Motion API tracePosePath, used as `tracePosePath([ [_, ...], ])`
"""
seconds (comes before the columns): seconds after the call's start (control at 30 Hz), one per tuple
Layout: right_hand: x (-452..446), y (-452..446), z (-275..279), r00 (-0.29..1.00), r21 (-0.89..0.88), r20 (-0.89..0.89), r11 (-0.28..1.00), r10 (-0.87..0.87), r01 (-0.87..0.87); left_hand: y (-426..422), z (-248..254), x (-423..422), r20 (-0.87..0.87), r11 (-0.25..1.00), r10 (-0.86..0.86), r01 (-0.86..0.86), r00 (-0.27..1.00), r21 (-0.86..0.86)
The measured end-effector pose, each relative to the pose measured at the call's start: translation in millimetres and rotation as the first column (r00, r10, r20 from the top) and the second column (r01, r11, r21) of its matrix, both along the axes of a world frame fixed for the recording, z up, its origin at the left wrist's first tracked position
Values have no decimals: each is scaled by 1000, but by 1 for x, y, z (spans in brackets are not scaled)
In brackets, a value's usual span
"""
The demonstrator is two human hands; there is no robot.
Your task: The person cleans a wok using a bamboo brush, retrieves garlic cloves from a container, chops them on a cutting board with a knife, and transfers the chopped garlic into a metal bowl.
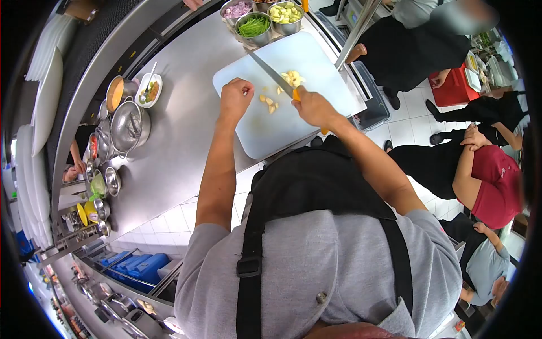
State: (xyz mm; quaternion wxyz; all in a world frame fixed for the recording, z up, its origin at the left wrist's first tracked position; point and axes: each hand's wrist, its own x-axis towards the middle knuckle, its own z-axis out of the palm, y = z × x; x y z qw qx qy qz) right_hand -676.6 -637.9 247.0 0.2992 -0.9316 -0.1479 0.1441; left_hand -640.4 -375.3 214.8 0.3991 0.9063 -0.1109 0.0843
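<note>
My right hand [316, 107] is wrapped round the orange handle of a kitchen knife [272, 72], whose blade points up and left across the white cutting board [327, 56]. Pale peeled cloves that look like garlic [270, 104] lie on the board between my hands. Beyond the blade sits a small heap of cut pale pieces [292, 78], partly behind the knife. My left hand [236, 100] is over the board's left edge, fingers curled in and pressed together. Whatever they may hold is hidden.
Behind the board stand metal bowls of green strips [253, 26], chopped purple onion [236, 9] and pale yellow chunks [285, 13]. To the left on the steel counter [175, 124] are a white dish [150, 90] with a spoon and several metal pots [130, 127]. Several people stand at right.
</note>
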Motion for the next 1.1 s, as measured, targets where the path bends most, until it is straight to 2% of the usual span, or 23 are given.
tracePosePath([
  [0.17,-7,6,-35,993,11,-116,999,-30,31,-3,-12,7,-167,1000,-14,16,986,11],
  [0.23,-2,-2,-35,993,-5,-101,998,-62,61,-10,-17,9,-212,1000,-18,20,977,6],
  [0.33,3,-16,-30,991,-47,-90,995,-97,93,-28,-21,18,-154,989,-121,133,981,69],
  [0.43,5,-22,-23,994,-81,-42,992,-100,96,-40,-13,17,-133,980,-200,199,971,-19],
  [0.53,3,-25,-27,997,-79,21,994,-77,79,-19,-2,1,-73,995,-82,77,994,-67],
  [0.63,-6,-27,-23,997,-43,35,997,-64,65,-7,-3,-13,-204,997,-69,74,977,15],
  [0.73,-9,-20,-16,999,-19,33,1000,-20,21,-15,-17,-9,-198,999,-25,19,980,-36],
  [0.83,-7,-12,-25,999,-22,30,999,40,-39,-20,-18,-5,-179,999,35,-35,983,3],
  [1.1,-3,-22,-9,998,-141,-32,989,-49,44,-54,-27,9,-144,994,-90,81,985,-71],
])
